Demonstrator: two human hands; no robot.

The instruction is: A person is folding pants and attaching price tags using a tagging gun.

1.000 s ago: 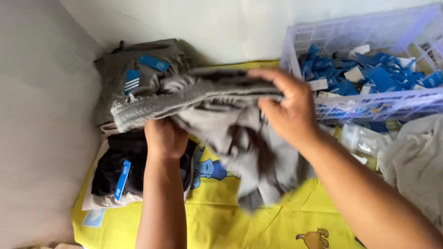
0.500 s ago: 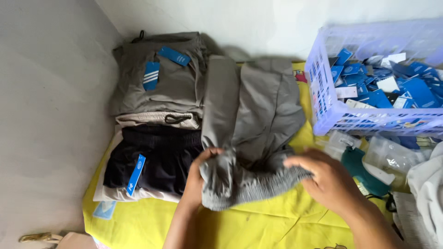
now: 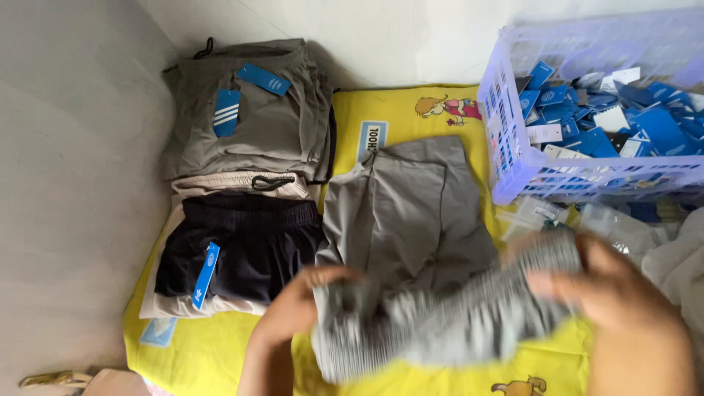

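1. Left hand (image 3: pixel 293 312) and right hand (image 3: pixel 623 293) each close a grip on the ribbed elastic waistband (image 3: pixel 440 319) of grey shorts (image 3: pixel 411 220), stretched between them and blurred.
2. The shorts lie partly flattened on the yellow cartoon-print sheet (image 3: pixel 220 352); folding looks unfinished.
3. Left, tagged shorts already sit stacked: a grey pair (image 3: pixel 257 117) and a black pair (image 3: pixel 242 246).
4. Right, a lilac basket (image 3: pixel 506 147) holds blue tags (image 3: pixel 587 117).

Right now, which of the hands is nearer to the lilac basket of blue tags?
Right. The right hand grips the grey waistband just below the lilac basket; the left hand holds its far end.
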